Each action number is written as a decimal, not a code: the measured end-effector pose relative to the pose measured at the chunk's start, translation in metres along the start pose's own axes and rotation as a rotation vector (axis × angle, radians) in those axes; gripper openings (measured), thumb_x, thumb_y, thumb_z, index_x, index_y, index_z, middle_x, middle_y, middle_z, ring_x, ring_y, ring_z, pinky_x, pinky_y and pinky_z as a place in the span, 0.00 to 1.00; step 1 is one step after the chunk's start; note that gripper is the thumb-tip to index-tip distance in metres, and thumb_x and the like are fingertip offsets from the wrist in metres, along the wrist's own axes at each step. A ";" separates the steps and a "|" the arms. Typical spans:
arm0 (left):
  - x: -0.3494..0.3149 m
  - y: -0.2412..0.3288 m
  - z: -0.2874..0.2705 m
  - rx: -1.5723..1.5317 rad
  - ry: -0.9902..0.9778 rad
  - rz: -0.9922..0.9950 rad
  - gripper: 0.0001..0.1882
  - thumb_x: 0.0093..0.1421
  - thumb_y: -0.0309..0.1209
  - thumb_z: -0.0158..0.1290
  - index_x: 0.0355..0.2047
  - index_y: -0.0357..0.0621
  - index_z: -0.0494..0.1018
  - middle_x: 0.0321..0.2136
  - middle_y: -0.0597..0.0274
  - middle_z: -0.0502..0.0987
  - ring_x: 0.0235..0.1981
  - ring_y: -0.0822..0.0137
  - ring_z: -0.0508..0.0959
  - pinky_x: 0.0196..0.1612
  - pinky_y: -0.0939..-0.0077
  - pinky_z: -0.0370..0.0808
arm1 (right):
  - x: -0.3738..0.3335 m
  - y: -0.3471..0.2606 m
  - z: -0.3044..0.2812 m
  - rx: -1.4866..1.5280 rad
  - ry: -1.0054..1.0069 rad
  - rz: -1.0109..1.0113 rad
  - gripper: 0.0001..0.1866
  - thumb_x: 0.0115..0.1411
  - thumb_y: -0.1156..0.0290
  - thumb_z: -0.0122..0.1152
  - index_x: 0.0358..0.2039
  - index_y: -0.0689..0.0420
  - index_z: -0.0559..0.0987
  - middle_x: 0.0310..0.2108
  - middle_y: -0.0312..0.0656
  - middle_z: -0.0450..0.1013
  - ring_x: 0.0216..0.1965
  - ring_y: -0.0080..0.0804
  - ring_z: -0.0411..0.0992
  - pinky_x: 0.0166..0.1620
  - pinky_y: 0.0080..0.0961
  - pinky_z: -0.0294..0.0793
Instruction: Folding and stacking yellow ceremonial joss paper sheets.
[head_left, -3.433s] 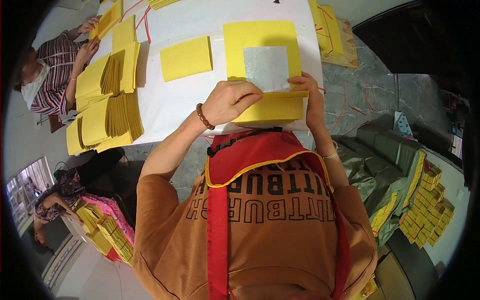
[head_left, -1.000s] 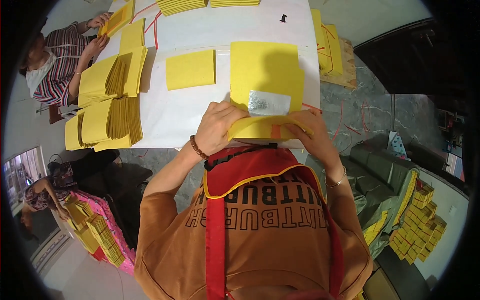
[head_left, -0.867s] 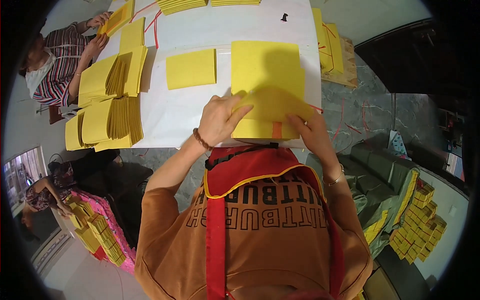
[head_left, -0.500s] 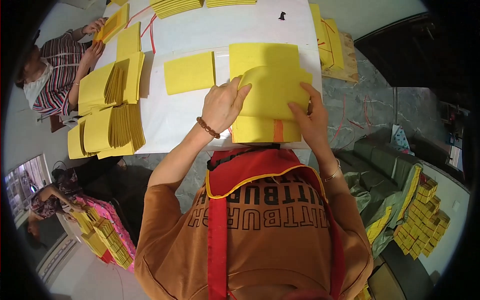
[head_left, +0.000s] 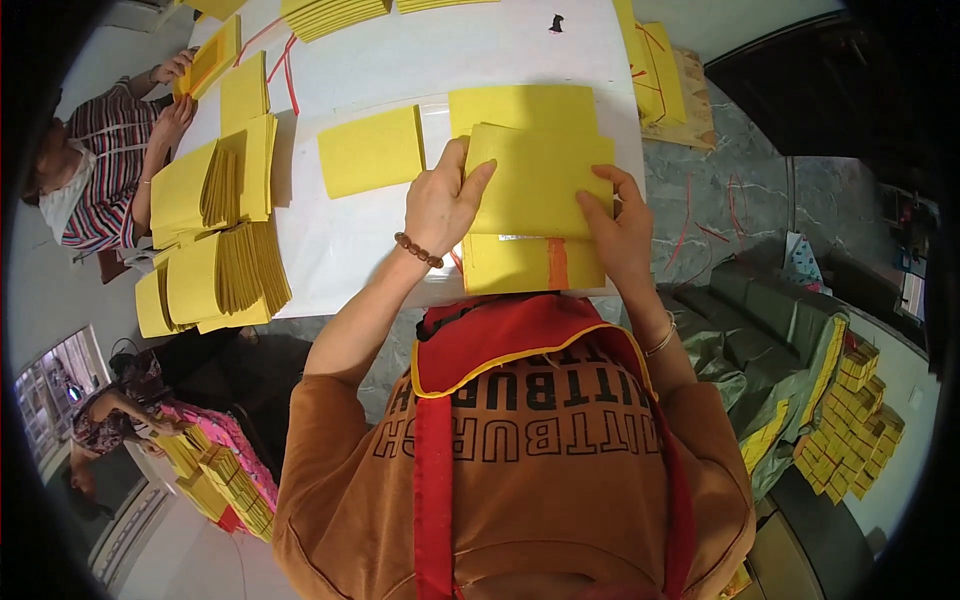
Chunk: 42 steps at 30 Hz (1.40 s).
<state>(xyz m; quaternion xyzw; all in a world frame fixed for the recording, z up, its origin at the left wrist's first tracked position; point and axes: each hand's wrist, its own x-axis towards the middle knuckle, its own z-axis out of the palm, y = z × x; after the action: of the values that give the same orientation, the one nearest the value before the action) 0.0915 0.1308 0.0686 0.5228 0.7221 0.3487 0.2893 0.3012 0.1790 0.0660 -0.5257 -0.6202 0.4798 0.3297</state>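
A rectangle of yellow paper (head_left: 540, 180) is held level between my two hands, over the table's near edge. My left hand (head_left: 446, 205) grips its left side, thumb on top and fingers around the edge. On the opposite side my right hand (head_left: 622, 228) pinches the edge between thumb and fingers. Whether it is one sheet or a thin stack I cannot tell. Under it lies more yellow paper, showing beyond its far edge, and a near yellow piece (head_left: 510, 268) with an orange strip (head_left: 557, 262). Left of my hands rests a separate yellow paper block (head_left: 370, 152).
Fanned yellow paper stacks (head_left: 225, 275) crowd the white table's (head_left: 350, 270) left side. Across from them a co-worker in a striped top (head_left: 105, 150) handles yellow paper. Another person (head_left: 110, 405) is at lower left. Tied yellow bundles (head_left: 850, 430) are piled at the right.
The paper between my hands was bowed upward and now lies flatter, with straight edges. Both hands keep their hold on its sides. The view has shifted slightly.
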 end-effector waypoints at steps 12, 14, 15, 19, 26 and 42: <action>0.000 0.024 -0.014 0.170 -0.026 -0.046 0.24 0.55 0.35 0.53 0.51 0.40 0.63 0.22 0.54 0.74 0.22 0.57 0.74 0.24 0.65 0.68 | 0.001 0.006 0.006 -0.047 0.086 -0.054 0.11 0.52 0.73 0.60 0.35 0.58 0.71 0.27 0.38 0.71 0.25 0.25 0.67 0.30 0.22 0.66; 0.000 0.036 -0.017 0.367 0.167 0.245 0.25 0.53 0.34 0.55 0.51 0.42 0.64 0.31 0.54 0.73 0.31 0.57 0.73 0.31 0.64 0.67 | 0.001 0.005 0.005 -0.039 0.092 -0.064 0.11 0.51 0.73 0.60 0.35 0.58 0.71 0.27 0.39 0.71 0.25 0.26 0.68 0.31 0.23 0.67; 0.000 0.040 -0.016 0.557 0.364 0.536 0.27 0.51 0.33 0.57 0.51 0.43 0.65 0.39 0.54 0.72 0.39 0.57 0.71 0.38 0.64 0.67 | 0.001 0.004 0.005 -0.059 0.095 -0.070 0.10 0.51 0.73 0.60 0.34 0.58 0.71 0.27 0.39 0.71 0.26 0.27 0.69 0.31 0.23 0.67; 0.000 0.050 0.010 0.423 -0.060 0.670 0.30 0.51 0.40 0.56 0.54 0.47 0.64 0.56 0.51 0.60 0.58 0.52 0.57 0.58 0.57 0.53 | 0.001 -0.004 0.005 -0.075 0.086 -0.065 0.10 0.52 0.73 0.60 0.34 0.59 0.71 0.26 0.41 0.71 0.27 0.30 0.69 0.32 0.24 0.67; 0.000 0.022 0.035 0.583 -0.130 0.657 0.34 0.53 0.46 0.52 0.59 0.51 0.58 0.59 0.51 0.55 0.60 0.53 0.55 0.60 0.54 0.49 | -0.014 -0.005 0.006 -0.410 0.133 -0.291 0.15 0.52 0.67 0.60 0.41 0.55 0.73 0.46 0.45 0.68 0.44 0.41 0.70 0.43 0.34 0.68; -0.022 0.015 0.011 0.429 -0.281 0.823 0.24 0.53 0.34 0.51 0.51 0.40 0.66 0.53 0.45 0.62 0.53 0.50 0.61 0.52 0.58 0.60 | -0.047 0.007 -0.003 -0.922 -0.299 -0.570 0.34 0.55 0.48 0.50 0.58 0.54 0.62 0.62 0.51 0.49 0.64 0.47 0.44 0.61 0.58 0.34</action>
<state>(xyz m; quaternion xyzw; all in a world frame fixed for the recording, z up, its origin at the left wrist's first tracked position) 0.1149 0.1155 0.0752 0.8550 0.4648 0.2034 0.1078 0.3172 0.1339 0.0652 -0.3534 -0.9232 0.1202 0.0910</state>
